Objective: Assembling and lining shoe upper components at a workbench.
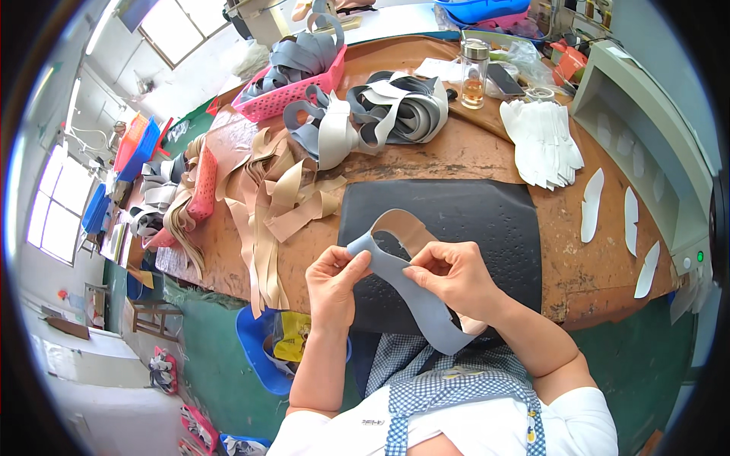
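1. One blue-grey band (417, 298), pinched by L hand (332, 287) at upper bend & R hand (458, 278) mid-edge, prob. to steady it.
2. Held over blk mat (502, 228) on counter (566, 254), likely for room.
3. White pcs. (538, 143) stacked R, prob. within reach.

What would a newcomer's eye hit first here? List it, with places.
First, the curved blue-grey and tan strip pinched in the left hand and right hand, at the black rectangular mat. Next, the pink perforated plastic basket heaped with blue-grey strips at the back left, and the fanned stack of flat white pieces beyond the mat's far right corner.
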Demonstrator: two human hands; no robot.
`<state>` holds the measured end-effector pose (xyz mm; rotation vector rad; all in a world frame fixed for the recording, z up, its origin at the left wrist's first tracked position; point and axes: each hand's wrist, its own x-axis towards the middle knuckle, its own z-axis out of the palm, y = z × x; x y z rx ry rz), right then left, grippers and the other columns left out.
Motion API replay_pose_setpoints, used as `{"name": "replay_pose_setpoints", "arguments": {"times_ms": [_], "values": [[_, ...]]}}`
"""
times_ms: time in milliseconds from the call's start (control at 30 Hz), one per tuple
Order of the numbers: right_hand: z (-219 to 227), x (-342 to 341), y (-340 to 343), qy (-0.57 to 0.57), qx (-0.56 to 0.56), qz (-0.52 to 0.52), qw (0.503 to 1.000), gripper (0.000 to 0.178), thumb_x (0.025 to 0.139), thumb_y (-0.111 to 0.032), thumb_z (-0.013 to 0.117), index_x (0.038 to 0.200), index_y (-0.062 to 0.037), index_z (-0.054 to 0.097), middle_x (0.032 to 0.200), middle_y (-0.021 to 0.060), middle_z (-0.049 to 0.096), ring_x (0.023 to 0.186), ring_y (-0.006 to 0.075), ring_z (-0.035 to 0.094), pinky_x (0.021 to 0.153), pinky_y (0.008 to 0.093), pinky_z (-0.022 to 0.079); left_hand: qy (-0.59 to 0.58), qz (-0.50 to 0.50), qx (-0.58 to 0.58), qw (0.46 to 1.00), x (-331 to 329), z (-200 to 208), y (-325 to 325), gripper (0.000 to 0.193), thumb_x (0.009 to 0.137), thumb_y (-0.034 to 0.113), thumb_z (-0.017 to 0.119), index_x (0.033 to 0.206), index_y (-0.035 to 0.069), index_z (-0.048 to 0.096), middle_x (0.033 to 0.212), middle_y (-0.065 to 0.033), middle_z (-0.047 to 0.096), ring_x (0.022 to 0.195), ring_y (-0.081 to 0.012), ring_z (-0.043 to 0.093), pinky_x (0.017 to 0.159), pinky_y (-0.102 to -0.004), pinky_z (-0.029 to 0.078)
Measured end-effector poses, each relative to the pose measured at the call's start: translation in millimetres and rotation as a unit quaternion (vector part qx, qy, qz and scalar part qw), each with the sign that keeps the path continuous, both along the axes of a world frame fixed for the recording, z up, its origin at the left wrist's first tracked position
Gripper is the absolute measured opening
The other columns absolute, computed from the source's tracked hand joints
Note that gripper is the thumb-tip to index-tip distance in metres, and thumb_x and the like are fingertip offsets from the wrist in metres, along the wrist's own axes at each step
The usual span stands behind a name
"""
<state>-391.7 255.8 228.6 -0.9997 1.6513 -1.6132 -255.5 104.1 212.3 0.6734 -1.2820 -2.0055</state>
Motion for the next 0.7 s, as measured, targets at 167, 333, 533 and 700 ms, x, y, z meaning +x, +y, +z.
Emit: {"name": "replay_pose_setpoints", "arguments": {"times_ms": [167, 333, 533, 700], "values": [[-0.3, 3.2, 2.6, -0.021, 0.008, 0.014, 1.0, 0.013, 0.086, -0.009, 0.07, 0.086, 0.0038, 0.069, 0.07, 0.0051, 0.068, 0.064, 0.0058, 0.062, 0.057, 0.0215, 0.05, 0.002, -0.017, -0.035, 0.999, 0.6, -7.0, -0.4, 0.012, 0.085, 0.0, 0.07, 0.091, 0.003, 0.06, 0.085, -0.0039, 0.066, 0.076, -0.01, 0.065, 0.075, -0.0233, 0.053], [3.5, -0.7, -2.4, -0.027, 0.015, -0.006, 0.999, 0.008, 0.087, -0.005, 0.069, 0.088, 0.0028, 0.068, 0.076, 0.0019, 0.068, 0.069, 0.0044, 0.062, 0.061, 0.0192, 0.05, 0.054, -0.074, 0.108, 0.99, -15.2, 3.0, 11.1, 0.03, 0.094, 0.009, 0.06, 0.12, -0.001, 0.05, 0.106, -0.01, 0.066, 0.097, -0.0164, 0.065, 0.087, -0.0287, 0.052], [9.9, -15.0, 3.4, -0.064, -0.01, 0.02, 0.998, 0.01, 0.091, -0.006, 0.063, 0.089, 0.0037, 0.067, 0.076, 0.0036, 0.066, 0.069, 0.0077, 0.062, 0.061, 0.0216, 0.05, 0.043, -0.088, 0.009, 0.995, -48.2, 52.5, -12.0, 0.035, 0.096, 0.016, 0.057, 0.124, -0.006, 0.053, 0.11, -0.017, 0.066, 0.09, -0.0212, 0.068, 0.08, -0.034, 0.057], [54.3, -43.9, 32.8, 0.322, -0.172, -0.207, 0.908, 0.009, 0.091, 0.001, 0.057, 0.097, 0.0025, 0.064, 0.083, 0.0091, 0.066, 0.073, 0.014, 0.064, 0.066, 0.0258, 0.053, -0.066, -0.251, -0.34, 0.904, -93.9, 135.7, 11.1, 0.024, 0.096, 0.016, 0.055, 0.11, -0.001, 0.061, 0.087, -0.0097, 0.069, 0.069, -0.0172, 0.067, 0.06, -0.0298, 0.053]]}}
